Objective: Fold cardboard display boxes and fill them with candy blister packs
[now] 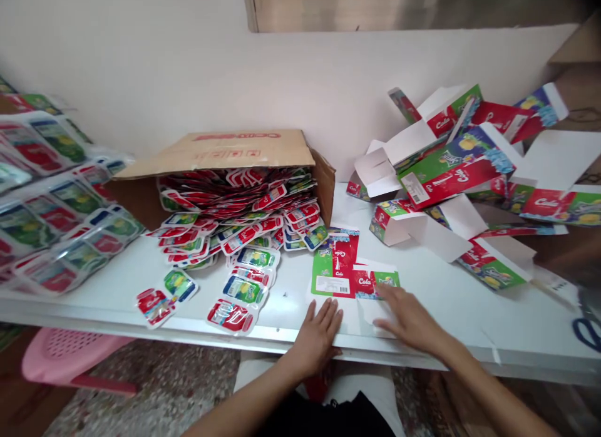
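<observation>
While right fingers (392, 295) touch flat carton (345, 271) | packets (239, 227) left | boxes (451, 174) heaped right

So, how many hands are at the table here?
2: the left hand at the near edge of the white table, and the right hand by the flat printed carton. Neither is fully hidden.

On a white table (288, 318), a flat red-and-green paperboard carton (345, 262) lies between a brown cardboard box (216, 150) and multicoloured paperboard cartons (451, 171), right.
</observation>
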`<state>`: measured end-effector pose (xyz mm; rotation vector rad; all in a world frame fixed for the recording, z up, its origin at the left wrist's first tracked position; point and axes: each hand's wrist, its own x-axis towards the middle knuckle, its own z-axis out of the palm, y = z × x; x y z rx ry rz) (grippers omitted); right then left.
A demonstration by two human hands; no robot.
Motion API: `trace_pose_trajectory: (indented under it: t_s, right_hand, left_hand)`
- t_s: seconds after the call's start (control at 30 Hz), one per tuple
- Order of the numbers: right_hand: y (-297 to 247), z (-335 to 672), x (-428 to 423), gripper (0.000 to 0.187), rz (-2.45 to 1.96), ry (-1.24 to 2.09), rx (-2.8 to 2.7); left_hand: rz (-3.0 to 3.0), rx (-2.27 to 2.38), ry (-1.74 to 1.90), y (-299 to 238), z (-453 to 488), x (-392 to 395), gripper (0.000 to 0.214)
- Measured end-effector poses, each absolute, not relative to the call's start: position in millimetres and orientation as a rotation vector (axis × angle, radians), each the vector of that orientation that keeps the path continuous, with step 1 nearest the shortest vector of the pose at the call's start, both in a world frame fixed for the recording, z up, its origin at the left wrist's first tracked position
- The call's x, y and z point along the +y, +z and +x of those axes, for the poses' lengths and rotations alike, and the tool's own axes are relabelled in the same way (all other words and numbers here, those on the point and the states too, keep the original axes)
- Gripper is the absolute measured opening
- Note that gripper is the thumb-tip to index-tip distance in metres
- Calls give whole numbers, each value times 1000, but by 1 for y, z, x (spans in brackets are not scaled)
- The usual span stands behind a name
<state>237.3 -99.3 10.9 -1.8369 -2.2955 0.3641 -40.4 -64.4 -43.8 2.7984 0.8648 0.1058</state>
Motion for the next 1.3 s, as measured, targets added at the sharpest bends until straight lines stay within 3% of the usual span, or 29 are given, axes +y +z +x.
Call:
trace_pose_trajectory:
  t_s: [0.07, 0.17, 0.3, 0.4, 0.53, 0.7, 0.87, 1.03, 1.13, 1.2, 1.3]
  right_hand:
    - [-18, 215, -115, 85, -1813, 439, -2439]
    - [-34, 211, -127, 90, -1877, 446, -2504]
    - [-33, 225, -129, 88, -1873, 426, -2545]
    - [-34, 228, -137, 75, -1851, 388, -2572]
    - [-27, 229, -154, 51, -1722, 322, -2602]
    - [41, 243, -148, 36, -1590, 180, -2476]
    - [142, 238, -107, 26, -1425, -141, -2487]
    - [206, 206, -74, 29, -1227, -295, -2683]
    - [214, 194, -71, 26, -1188, -370, -2475]
    - [201, 185, -79, 42, -1267, -292, -2155]
    - [159, 162, -94, 88, -1397, 136, -1847]
  left_hand:
    - [2818, 871, 130, -50, -44, -69, 66]
    - [2791, 841, 201, -48, -50, -71, 53]
    - [2740, 830, 232, -38, -54, -64, 68]
    - [2755, 878, 207, -39, -54, -61, 79]
    - [2760, 849, 305, -44, -55, -68, 54]
    - [2627, 811, 454, -1, -52, -80, 35]
    - [2348, 884, 594, 85, -28, -73, 69]
    - [2329, 862, 730, 120, -7, -49, 44]
    - [2144, 962, 806, 117, -8, -39, 31]
    - [1901, 1063, 979, 113, -12, -36, 30]
    - [1498, 1081, 1234, 111, -14, -38, 29]
